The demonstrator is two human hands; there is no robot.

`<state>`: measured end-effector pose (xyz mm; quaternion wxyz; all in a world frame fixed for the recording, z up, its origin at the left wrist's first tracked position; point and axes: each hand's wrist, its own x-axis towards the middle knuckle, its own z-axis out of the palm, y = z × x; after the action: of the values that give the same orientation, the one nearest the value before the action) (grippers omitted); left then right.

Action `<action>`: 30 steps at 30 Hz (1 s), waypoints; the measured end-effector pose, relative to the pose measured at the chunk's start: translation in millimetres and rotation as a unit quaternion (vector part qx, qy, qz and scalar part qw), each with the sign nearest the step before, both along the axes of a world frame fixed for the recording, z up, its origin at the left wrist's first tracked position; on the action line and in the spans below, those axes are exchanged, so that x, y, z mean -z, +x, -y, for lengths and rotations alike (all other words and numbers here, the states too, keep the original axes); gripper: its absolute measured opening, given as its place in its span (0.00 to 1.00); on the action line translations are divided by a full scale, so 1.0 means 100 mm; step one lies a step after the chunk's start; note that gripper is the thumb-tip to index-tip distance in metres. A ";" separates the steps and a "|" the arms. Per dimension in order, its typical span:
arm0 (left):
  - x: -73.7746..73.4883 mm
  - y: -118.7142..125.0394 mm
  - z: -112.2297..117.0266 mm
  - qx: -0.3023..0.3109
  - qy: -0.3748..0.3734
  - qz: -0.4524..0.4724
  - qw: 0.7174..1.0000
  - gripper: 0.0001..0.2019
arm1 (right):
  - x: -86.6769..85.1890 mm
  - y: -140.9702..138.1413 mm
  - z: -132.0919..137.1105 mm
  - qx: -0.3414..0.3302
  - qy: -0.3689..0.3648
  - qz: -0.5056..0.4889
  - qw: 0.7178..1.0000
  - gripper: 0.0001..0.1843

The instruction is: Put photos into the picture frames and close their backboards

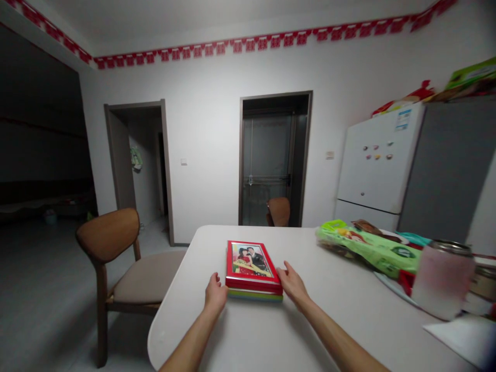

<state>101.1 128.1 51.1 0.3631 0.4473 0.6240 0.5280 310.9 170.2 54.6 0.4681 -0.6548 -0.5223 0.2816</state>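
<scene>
A red picture frame lies on top of a small stack on the table, with a photo of two people in it. Below it shows a layer with a green edge; whether that is another frame, I cannot tell. At the stack's near left corner is my left hand, its fingers loosely bent and empty. Against the right edge rests my right hand, thumb raised apart from the fingers. Neither hand is wrapped around the stack. Some of the right fingertips are hidden beside the frame.
The white table has a rounded left edge. On its right lie a green package, a pinkish jar with a metal rim and white paper. A wooden chair stands left, another chair behind, a fridge at right.
</scene>
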 end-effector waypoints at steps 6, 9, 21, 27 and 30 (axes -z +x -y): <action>-0.71 0.28 0.29 0.060 0.122 0.108 0.985 0.31 | -0.69 -0.40 0.57 -0.172 0.230 -0.230 0.930 0.38; -1.06 0.48 0.57 0.243 0.235 0.257 0.905 0.37 | -1.04 -0.61 0.97 -0.280 0.271 -0.342 0.855 0.39; -1.18 0.54 0.91 0.273 0.223 0.375 0.857 0.33 | -1.10 -0.60 1.28 -0.268 0.197 -0.437 0.836 0.20; -1.21 0.47 0.85 0.289 0.105 0.355 0.883 0.28 | -1.05 -0.56 1.19 -0.263 0.066 -0.453 0.849 0.26; -1.20 0.46 0.86 0.320 0.045 0.335 0.885 0.33 | -1.07 -0.61 1.22 -0.301 0.030 -0.421 0.855 0.30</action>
<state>147.5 42.4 170.9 0.6794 0.4353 0.2637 0.5286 250.2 48.4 161.4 0.5549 -0.2705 -0.4554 0.6415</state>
